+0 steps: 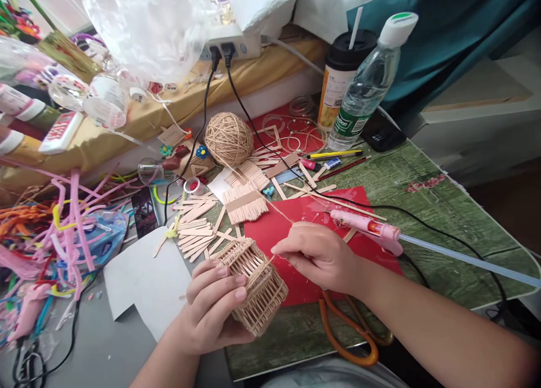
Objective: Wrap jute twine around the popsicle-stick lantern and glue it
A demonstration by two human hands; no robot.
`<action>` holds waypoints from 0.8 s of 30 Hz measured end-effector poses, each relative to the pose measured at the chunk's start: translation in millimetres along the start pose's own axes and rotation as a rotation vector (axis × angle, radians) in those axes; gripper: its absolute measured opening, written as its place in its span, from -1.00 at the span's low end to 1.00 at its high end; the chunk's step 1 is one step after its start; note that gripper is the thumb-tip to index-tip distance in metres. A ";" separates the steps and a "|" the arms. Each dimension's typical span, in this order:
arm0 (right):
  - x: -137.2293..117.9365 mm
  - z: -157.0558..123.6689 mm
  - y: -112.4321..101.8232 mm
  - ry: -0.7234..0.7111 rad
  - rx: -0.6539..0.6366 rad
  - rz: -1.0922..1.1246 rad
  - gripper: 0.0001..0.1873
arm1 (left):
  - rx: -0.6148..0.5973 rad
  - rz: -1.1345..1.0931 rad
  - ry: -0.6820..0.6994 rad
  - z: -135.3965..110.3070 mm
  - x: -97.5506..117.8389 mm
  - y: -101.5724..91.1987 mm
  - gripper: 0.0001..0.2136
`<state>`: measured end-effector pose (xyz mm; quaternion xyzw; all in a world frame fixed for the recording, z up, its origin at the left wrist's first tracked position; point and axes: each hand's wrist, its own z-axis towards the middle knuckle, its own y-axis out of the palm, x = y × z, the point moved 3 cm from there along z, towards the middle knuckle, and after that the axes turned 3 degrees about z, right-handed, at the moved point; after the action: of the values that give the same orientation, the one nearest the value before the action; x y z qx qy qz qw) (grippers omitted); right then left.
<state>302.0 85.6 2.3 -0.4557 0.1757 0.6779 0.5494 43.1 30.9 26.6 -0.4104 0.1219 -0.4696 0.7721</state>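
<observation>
My left hand (217, 306) is wrapped round a small tan basket-like piece (260, 298) with slatted sides and twine along its edges. It is tilted, and my palm hides part of it. My right hand (316, 253) pinches a strand of twine (273, 259) close to the upper edge of this piece. Behind my hands sits a ball of twine (229, 139), with a strand running from it toward my right hand. A red sheet (270, 222) lies beneath my right hand. To the right, a pink glue gun (367, 227) rests on it with a long clear glue stick in its back.
Orange-handled scissors (349, 334) lie under my right forearm. Wooden craft sticks (196, 236) are scattered and bundled behind my left hand. A water bottle (366, 95) and a lidded cup (338, 78) stand at the back right. Black cables (401, 208) cross the table; pipe cleaners (76, 230) pile up left.
</observation>
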 end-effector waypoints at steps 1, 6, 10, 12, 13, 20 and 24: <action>-0.2 -0.4 0.0 -0.008 0.003 -0.015 -0.77 | -0.006 0.003 0.009 -1.3 -0.2 0.1 -0.47; -0.6 -1.8 0.0 -0.031 0.034 -0.079 -0.76 | -0.076 0.019 0.110 -6.9 3.1 2.5 -0.61; 1.0 -3.0 1.5 -0.029 0.060 -0.109 -0.76 | -0.083 0.036 0.127 -6.3 4.3 2.5 -0.70; 1.9 -3.2 2.5 -0.029 0.053 -0.120 -0.77 | -0.090 0.036 0.121 -5.4 3.4 2.1 -0.71; 2.0 -3.1 2.8 -0.035 0.047 -0.124 -0.77 | -0.086 0.036 0.117 -4.9 2.8 1.7 -0.71; 4.9 -3.5 3.5 -0.043 0.012 -0.163 -0.80 | -0.057 0.074 0.088 -2.4 -0.6 0.7 -0.67; 8.8 -5.7 7.7 -0.022 -0.012 -0.134 -0.79 | -0.059 0.084 0.070 -4.3 -1.3 3.0 -0.63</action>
<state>297.7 83.9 -9.8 -0.4623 0.1348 0.6454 0.5930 41.8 30.4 21.4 -0.4109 0.1799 -0.4470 0.7740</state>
